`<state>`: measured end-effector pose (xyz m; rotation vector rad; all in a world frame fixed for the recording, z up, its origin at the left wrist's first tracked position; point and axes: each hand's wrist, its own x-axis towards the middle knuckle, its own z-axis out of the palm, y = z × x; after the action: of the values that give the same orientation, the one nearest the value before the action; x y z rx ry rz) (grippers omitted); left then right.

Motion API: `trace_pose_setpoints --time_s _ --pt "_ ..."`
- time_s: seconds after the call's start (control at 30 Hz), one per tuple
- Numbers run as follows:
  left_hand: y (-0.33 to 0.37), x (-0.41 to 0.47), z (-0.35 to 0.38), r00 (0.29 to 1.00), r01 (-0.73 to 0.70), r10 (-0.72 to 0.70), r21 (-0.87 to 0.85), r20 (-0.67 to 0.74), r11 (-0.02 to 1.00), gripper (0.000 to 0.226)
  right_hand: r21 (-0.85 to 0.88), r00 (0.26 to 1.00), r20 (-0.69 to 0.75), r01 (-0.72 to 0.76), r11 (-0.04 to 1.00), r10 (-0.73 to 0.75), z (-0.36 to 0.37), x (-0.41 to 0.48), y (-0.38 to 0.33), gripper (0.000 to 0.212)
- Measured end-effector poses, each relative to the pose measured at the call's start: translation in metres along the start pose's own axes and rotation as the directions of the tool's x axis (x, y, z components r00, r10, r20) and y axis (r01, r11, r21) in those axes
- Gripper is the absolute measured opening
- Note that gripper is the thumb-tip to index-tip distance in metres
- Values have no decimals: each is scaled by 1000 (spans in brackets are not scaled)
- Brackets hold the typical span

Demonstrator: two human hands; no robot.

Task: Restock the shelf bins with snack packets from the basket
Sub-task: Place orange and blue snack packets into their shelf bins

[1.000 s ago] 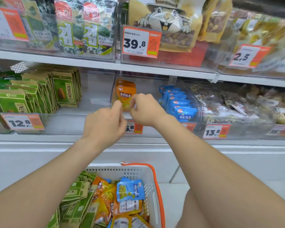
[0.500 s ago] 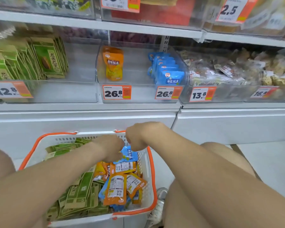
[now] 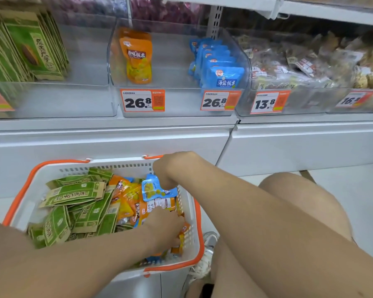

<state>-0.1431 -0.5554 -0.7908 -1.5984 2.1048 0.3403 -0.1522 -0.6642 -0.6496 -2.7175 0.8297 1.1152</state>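
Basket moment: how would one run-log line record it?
phase: picking | right hand: grips blue packet | left hand: among orange packets | basket: stocked

Even, bright store light fills the frame with only soft shadows, pale glare sheens the clear bin fronts at nine o'clock, motion blur smears the price tags toward three o'clock, and wide-angle distortion bows the shelf edge near the borders.

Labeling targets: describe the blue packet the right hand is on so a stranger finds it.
In the white basket with orange handles, look at its far right corner. Under the right hand lies a blue packet, the only blue one on top, among orange and green packs.
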Motion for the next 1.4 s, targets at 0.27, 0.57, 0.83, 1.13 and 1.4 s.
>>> trace_pose_setpoints --time_s 0.27,0.57,0.83,1.13,1.4 --pt "-21 8 -13 989 145 -145 -20 -12 989 17 29 998 -68 -11 1000 13 -8 4 11 16" --pt "-89 5 -36 955 172 -271 -522 -119 836 20 115 990 -110 -81 990 93 -18 -6 34 11" --pt "-133 -22 -115 800 -24 -491 -836 -345 548 25 324 925 -353 -18 946 139 -37 -23 61 31" --pt "-154 -56 -172 664 -382 -651 -915 -368 128 30 786 770 -565 395 475 296 -62 -49 73 11" --pt "-176 -76 -207 439 -487 -783 -849 -440 204 23 791 642 -601 561 242 475 -84 -54 71 30"
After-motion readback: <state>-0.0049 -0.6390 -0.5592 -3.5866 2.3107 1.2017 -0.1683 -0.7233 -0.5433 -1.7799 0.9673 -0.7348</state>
